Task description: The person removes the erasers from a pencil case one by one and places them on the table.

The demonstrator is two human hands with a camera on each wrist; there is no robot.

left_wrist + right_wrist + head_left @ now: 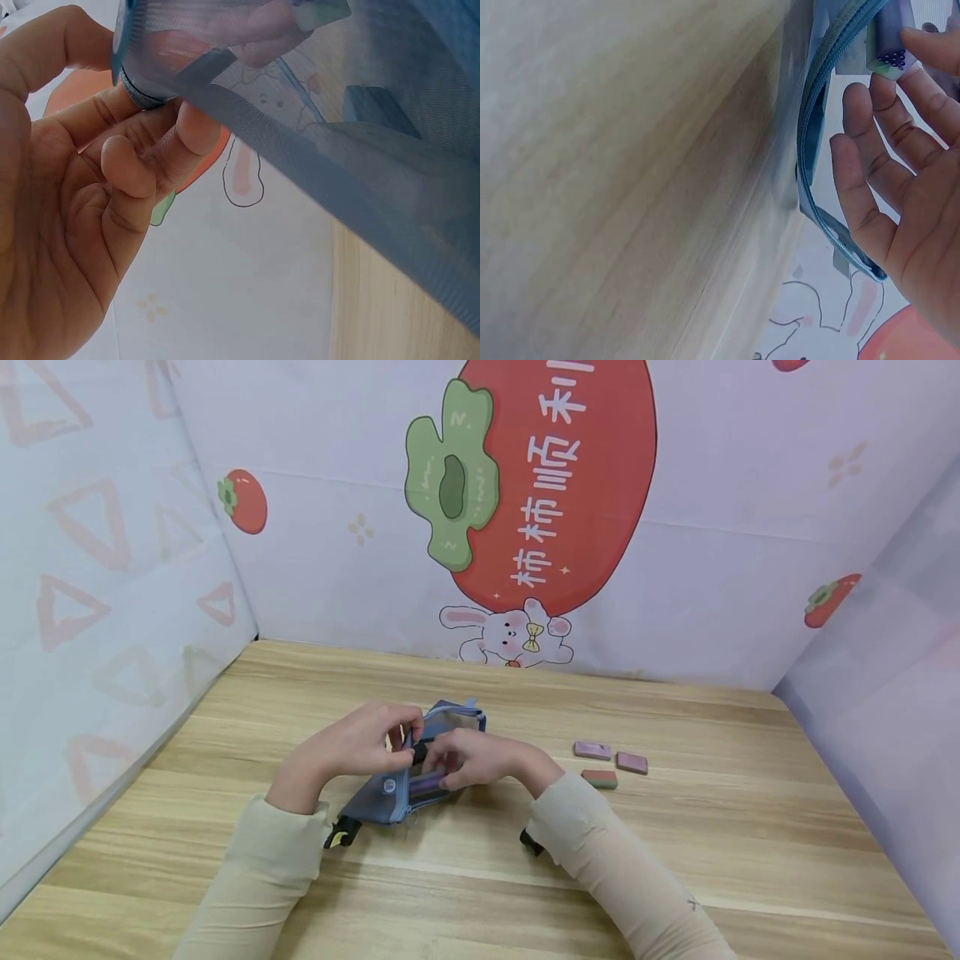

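Observation:
A blue mesh zip pouch (392, 793) lies at the middle of the wooden table (675, 860). My left hand (397, 737) pinches the pouch's upper edge (142, 84) between thumb and fingers and holds the mouth up. My right hand (444, 770) is at the open zipper (815, 112), its fingertips (930, 43) pinching a small white tile with purple dots (890, 43) just inside the opening. Other contents show only dimly through the mesh (360, 105).
Three small flat tiles lie on the table right of my hands: a purple one (592, 750), a pink one (632, 763) and a red-and-green one (598, 778). Printed cloth walls (675, 568) close in the table at the back and on both sides.

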